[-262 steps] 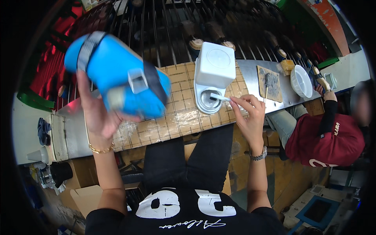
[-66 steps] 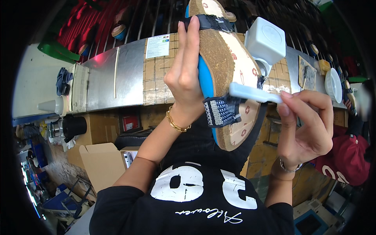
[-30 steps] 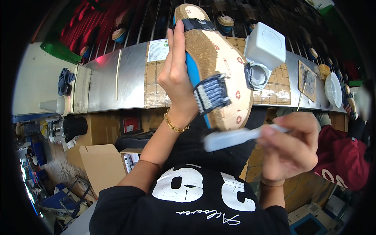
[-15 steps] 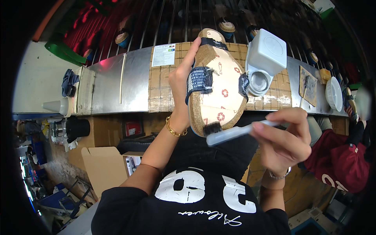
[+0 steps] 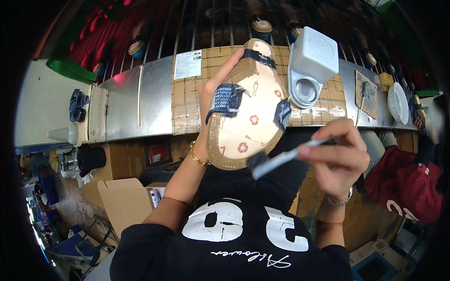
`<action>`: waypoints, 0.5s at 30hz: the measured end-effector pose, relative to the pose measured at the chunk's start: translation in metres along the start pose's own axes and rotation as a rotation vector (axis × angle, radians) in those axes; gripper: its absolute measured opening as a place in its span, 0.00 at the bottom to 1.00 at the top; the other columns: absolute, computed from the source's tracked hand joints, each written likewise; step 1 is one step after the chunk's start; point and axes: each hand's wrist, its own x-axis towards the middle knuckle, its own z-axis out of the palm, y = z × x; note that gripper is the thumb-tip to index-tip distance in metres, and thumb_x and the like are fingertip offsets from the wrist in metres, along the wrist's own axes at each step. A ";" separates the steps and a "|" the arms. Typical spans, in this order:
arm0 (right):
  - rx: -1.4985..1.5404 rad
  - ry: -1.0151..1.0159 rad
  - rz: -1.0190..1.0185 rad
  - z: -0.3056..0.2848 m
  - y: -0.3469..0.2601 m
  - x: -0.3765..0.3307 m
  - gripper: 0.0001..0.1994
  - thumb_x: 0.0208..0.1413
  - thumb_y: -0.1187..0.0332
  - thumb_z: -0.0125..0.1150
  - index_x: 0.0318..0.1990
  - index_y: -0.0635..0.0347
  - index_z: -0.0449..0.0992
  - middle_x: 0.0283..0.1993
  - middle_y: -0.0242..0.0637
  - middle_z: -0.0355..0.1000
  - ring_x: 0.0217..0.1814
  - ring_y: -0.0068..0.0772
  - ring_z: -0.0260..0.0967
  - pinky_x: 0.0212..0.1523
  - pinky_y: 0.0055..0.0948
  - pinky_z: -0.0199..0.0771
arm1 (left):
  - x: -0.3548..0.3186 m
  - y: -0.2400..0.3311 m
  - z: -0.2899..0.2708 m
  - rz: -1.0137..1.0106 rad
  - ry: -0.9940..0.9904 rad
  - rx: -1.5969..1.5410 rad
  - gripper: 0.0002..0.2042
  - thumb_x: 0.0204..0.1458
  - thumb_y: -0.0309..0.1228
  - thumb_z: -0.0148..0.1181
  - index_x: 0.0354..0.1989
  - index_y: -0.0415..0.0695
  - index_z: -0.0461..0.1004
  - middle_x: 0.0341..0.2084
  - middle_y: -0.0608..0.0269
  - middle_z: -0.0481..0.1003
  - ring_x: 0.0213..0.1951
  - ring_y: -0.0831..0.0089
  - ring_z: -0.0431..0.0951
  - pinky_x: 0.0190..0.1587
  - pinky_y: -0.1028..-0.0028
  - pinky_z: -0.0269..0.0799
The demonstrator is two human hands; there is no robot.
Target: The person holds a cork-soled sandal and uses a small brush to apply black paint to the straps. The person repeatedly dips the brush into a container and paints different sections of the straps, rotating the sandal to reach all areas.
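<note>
I see my left hand (image 5: 213, 100) closed in a firm grip on a sandal (image 5: 246, 105), raised above the counter (image 5: 126, 107) with its footbed facing me. The fingers wrap the sandal's left edge beside a dark denim strap (image 5: 226, 100); a second strap (image 5: 282, 113) sits on the right edge, and a third crosses the toe end. The footbed is pale with small red prints and a woven rim. My right hand (image 5: 337, 157) is pinched shut on a thin white brush (image 5: 288, 157), held slantwise, its dark tip just below the sandal's heel; whether it touches I cannot tell. On the counter behind the sandal stands a grey glue pot (image 5: 311, 65) on a cardboard sheet (image 5: 187, 107). Further right lies a white dish (image 5: 397, 103). A person in a dark red top (image 5: 403, 182) sits at my right
</note>
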 end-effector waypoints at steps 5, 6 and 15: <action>0.070 0.003 0.106 -0.003 0.005 0.001 0.14 0.33 0.78 0.77 0.32 0.49 0.89 0.33 0.29 0.74 0.32 0.21 0.66 0.31 0.19 0.62 | -0.003 0.005 -0.003 -0.151 -0.026 -0.032 0.33 0.48 0.26 0.70 0.66 0.44 0.70 0.46 0.55 0.83 0.38 0.80 0.83 0.42 0.76 0.79; 0.027 -0.074 0.165 -0.002 0.006 0.001 0.14 0.33 0.78 0.77 0.31 0.49 0.89 0.33 0.29 0.75 0.32 0.21 0.66 0.31 0.20 0.62 | -0.003 0.005 -0.002 -0.145 -0.017 -0.059 0.32 0.48 0.26 0.70 0.66 0.45 0.71 0.46 0.56 0.83 0.39 0.79 0.83 0.44 0.76 0.79; 0.137 -0.107 0.076 -0.003 0.016 0.004 0.13 0.35 0.77 0.77 0.33 0.51 0.89 0.33 0.29 0.74 0.31 0.21 0.67 0.31 0.20 0.62 | -0.004 0.012 -0.004 -0.115 -0.092 0.012 0.28 0.57 0.25 0.63 0.68 0.45 0.68 0.54 0.54 0.78 0.51 0.73 0.81 0.53 0.77 0.78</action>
